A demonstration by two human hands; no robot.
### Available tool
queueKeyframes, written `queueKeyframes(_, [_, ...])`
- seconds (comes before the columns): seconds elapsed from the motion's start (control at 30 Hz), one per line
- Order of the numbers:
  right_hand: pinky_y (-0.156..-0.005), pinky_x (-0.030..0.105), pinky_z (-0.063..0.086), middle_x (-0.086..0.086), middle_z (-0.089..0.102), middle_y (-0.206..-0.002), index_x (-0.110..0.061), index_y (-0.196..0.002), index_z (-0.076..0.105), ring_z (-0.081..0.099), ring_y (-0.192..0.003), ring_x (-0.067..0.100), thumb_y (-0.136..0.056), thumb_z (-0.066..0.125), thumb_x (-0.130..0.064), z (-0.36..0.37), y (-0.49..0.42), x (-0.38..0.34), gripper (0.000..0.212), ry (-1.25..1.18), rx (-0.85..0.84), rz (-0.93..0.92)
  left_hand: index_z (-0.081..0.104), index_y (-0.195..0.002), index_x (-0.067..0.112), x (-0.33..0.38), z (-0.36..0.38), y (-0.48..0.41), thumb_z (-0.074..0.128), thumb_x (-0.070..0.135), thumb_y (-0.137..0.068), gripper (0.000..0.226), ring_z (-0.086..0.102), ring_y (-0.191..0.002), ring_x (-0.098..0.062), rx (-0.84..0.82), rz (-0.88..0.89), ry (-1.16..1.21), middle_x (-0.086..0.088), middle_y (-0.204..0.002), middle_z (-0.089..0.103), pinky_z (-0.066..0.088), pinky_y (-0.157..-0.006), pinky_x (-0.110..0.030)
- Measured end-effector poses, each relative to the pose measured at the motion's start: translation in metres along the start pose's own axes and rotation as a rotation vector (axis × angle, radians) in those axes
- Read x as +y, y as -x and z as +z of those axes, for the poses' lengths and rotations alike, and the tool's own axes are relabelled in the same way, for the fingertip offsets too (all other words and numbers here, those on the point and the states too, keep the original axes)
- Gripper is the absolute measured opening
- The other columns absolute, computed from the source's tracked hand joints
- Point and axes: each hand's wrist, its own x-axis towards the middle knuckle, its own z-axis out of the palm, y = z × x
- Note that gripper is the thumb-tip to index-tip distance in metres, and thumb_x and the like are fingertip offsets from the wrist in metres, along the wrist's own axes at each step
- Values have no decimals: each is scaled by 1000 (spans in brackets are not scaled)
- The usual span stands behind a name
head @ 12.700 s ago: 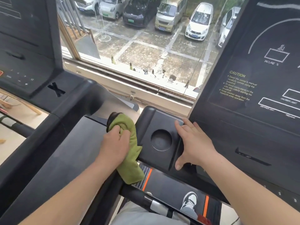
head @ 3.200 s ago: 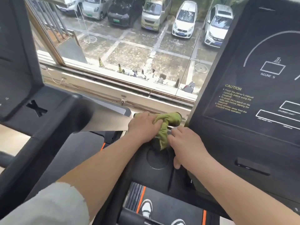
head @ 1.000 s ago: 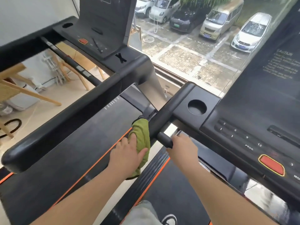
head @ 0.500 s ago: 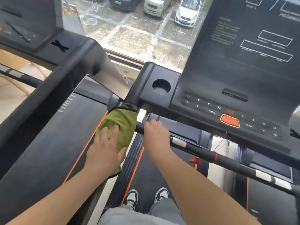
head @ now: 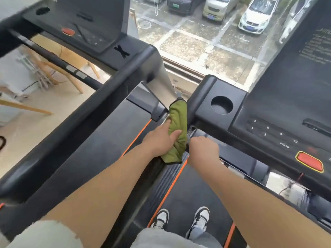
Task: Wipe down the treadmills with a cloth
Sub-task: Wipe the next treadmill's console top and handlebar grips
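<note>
View: head, looking down and forward.
Landmark: round cup holder [head: 222, 105], recessed in the console tray of the right-hand treadmill [head: 286, 97].
Cloth: green cloth [head: 179, 119], just left of the cup holder, draped over the treadmill's black side arm [head: 197, 99] where it drops from the tray. Its lower end hangs free.
Left hand: left hand [head: 160, 140], left of and below the cup holder. The thumb lies across the cloth's near face and the fingers reach round its far side, clamping the cloth against the arm.
Right hand: right hand [head: 204, 147], below the cup holder and just right of the cloth. Knuckles are up, with the fingers curled round the front grip bar [head: 234, 171].
Stop button: red stop button [head: 309, 161], below and right of the cup holder, on the keypad panel.
Shoes: black-and-white shoes [head: 201, 219], well below the cup holder, standing on the belt [head: 193, 190].
Neighbouring treadmill: second treadmill [head: 86, 29], well left of the cup holder, blurred.
Window: window [head: 197, 42], beyond the cup holder, with parked cars outside.
</note>
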Motion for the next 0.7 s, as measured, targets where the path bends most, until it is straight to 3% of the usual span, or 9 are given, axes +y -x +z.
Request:
queueKeyframes(0.07, [-64,29,39,3,57,-87,-13,-99,66,57,-84,28,-85,63,-8,2,1,1,16,29,29,1,56,-139,24,-20,-16,2,42,53,-107,46,63,-115,-20,-64,-68,188,0,-132,64,46,-90,-27])
queueKeyframes(0.13, [-61,28,36,0,48,-80,-15,-91,57,49,-80,26,-86,65,-15,0,-1,-1,9,33,29,6,66,-119,22,-43,-27,3,43,50,-108,39,69,-95,-12,-135,-195,371,3,-114,71,52,-74,-18])
queueKeyframes(0.17, [-59,27,35,-1,46,-79,-17,-89,52,50,-80,25,-87,66,-17,-3,-2,0,13,25,13,21,69,-113,18,-48,-28,3,45,52,-107,42,72,-92,-13,-188,-259,455,0,-108,75,56,-77,-17])
queueKeyframes(0.23, [-52,24,29,-3,43,-76,-19,-88,49,50,-78,24,-88,65,-15,-6,-5,-4,16,48,8,24,72,-112,14,-64,-24,6,48,58,-103,51,76,-99,-24,-241,-356,575,-5,-108,78,59,-95,-36])
queueKeyframes(0.27, [-50,24,26,-3,42,-75,-19,-88,49,50,-78,23,-87,65,-12,-6,-5,-6,17,66,14,31,72,-112,16,-65,-20,7,49,59,-102,51,76,-100,-25,-246,-382,608,-5,-109,78,58,-96,-42])
queueKeyframes(0.33, [-50,23,27,-3,42,-74,-19,-84,46,50,-78,23,-85,64,-10,-4,-4,-8,20,79,11,39,71,-112,20,-63,-15,12,47,64,-101,52,75,-99,-23,-239,-389,654,-3,-110,78,58,-94,-41])
queueKeyframes(0.4, [-52,25,29,-2,44,-74,-19,-79,42,51,-77,24,-83,64,-8,-2,0,-8,24,75,12,47,69,-122,21,-55,-11,16,42,72,-98,63,73,-106,-21,-265,-384,705,0,-117,76,54,-103,-41])
queueKeyframes(0.53, [-57,29,37,-1,44,-76,-17,-80,47,49,-75,24,-83,65,-7,3,10,-6,21,28,97,68,57,-143,21,-36,-1,30,25,72,-102,73,57,-130,-24,-139,-208,456,-1,-139,62,39,-112,-38])
queueKeyframes(0.7, [-61,32,39,-4,57,-94,-25,-96,65,56,-94,23,-85,74,-31,28,25,26,15,-242,237,62,39,-138,12,-26,22,51,29,68,-103,66,56,-122,-41,60,-100,13,-17,-136,52,46,-97,-49])
